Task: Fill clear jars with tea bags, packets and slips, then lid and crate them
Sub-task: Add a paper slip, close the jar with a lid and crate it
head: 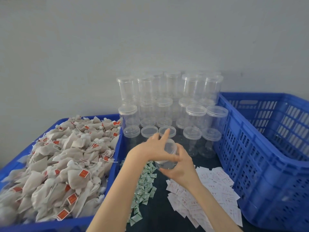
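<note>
While our right hand [181, 166] cups the clear round plastic jar [167, 156] above the dark table [160, 213], just in front of the stacked empty jars [170, 104], our left hand [155, 148] curls over its lid with the forefinger lifted. We judge unscrewing goes best holding the body steady, tilted toward the cloth tea bags [55, 164] left of it.

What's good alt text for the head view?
Two hands, left and right, hold a clear jar over a dark table, between a tray of tea bags and an empty blue crate; lidded jars are stacked behind.
</note>
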{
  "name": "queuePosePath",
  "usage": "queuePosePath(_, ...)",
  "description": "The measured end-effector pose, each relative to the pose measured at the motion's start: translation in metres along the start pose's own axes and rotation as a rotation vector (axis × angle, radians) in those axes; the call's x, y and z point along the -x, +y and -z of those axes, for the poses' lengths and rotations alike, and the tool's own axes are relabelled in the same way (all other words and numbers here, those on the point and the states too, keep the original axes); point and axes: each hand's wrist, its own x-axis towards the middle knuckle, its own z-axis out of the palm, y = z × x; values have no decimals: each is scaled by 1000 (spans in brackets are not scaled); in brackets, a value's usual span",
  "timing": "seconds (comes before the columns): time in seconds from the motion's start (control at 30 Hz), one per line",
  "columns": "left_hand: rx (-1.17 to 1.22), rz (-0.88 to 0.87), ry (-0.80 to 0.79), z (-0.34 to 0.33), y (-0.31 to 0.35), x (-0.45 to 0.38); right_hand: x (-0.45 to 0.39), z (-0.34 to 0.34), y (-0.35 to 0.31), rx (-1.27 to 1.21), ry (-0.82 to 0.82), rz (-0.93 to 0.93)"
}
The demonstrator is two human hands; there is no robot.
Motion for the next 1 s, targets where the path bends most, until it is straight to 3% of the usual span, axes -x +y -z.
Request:
queuePosePath(0.1, 46, -173, -106, 8, -9, 1, 0, 3, 0, -15, 14, -4)
queuePosePath(0.23, -69, 178, 235, 0, 5, -3, -3, 0, -5, 29, 75, -2)
queuePosePath(0.3, -80, 198, 294, -8, 10, -5, -6, -1, -8, 67, 96, 8)
queuePosePath(0.37, 120, 5, 137, -6, 7, -4, -9, 2, -7, 46, 93, 2)
queuePosePath(0.43, 162, -155, -35, 6, 0, 0, -9, 6, -3, 11, 85, -16)
queuePosePath(0.5, 120, -161, -15, 12, -5, -1, -6, 7, -2, 19, 81, -14)
queuePosePath(0.63, -33, 185, 214, 3, 8, -4, -5, 1, -7, 126, 128, 18)
queuePosePath(0.7, 60, 94, 154, -4, 7, -7, -6, 0, -8, 110, 149, 18)
queuePosePath(0.77, 189, -93, -8, 3, 0, -4, -6, 4, -5, 53, 140, -12)
queuePosePath(0.83, 159, -176, -52, 11, -9, -4, -4, 7, -2, 50, 121, -24)
queuePosePath(1.0, 54, 171, 267, 6, 0, -7, -3, 1, -2, 98, 141, 18)
